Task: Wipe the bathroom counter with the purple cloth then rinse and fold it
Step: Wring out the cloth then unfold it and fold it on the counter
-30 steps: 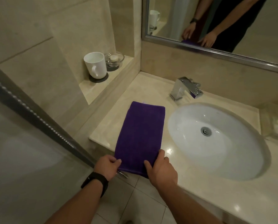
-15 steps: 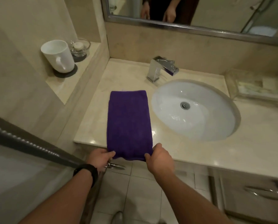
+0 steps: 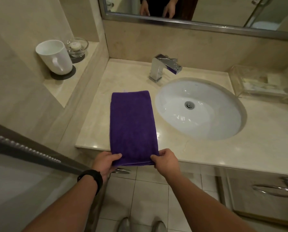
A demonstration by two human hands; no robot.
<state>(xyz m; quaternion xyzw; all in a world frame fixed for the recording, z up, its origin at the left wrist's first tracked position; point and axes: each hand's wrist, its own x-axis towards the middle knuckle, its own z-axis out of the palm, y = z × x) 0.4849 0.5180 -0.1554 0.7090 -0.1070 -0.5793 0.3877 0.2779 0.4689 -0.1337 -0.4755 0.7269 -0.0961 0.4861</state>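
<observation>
The purple cloth (image 3: 132,126) lies flat as a long folded strip on the beige counter (image 3: 198,153), left of the white sink (image 3: 198,111). Its near end hangs a little over the counter's front edge. My left hand (image 3: 104,162) pinches the near left corner, thumb on top. My right hand (image 3: 166,161) pinches the near right corner in the same way. A black watch sits on my left wrist.
A chrome tap (image 3: 164,66) stands behind the sink. A white mug (image 3: 53,56) and a glass soap dish (image 3: 77,46) sit on the raised ledge at left. A clear tray (image 3: 257,82) is at the right. A glass shower door (image 3: 22,148) edge runs at left; a drawer handle (image 3: 274,188) is below right.
The camera has swung right and back, so the cloth now looks straight ahead. Both hands keep hold of the cloth's near corners; the cloth itself lies as before.
</observation>
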